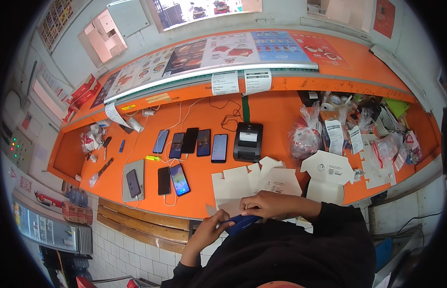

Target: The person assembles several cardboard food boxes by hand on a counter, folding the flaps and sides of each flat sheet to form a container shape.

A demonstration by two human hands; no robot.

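Close to my body, at the table's front edge, both hands are closed on a dark blue, rounded handheld object (pixel 241 223) whose kind I cannot make out. My left hand (pixel 210 232) grips its left end, with thumb and fingers bent. From the right, my right hand (pixel 262 204) lies over its top edge, the fingers curled down. Just beyond the hands lie unfolded white cardboard boxes (pixel 228 185) on the orange table. Part of the blue object is hidden behind my fingers and dark sleeve.
Several phones (pixel 203 142) lie left of a black receipt printer (pixel 248 142), some with white cables. Another flattened box (pixel 327 169) and a tied clear bag (pixel 306 137) are on the right. A raised shelf (pixel 382 77) with hanging receipts runs along the back.
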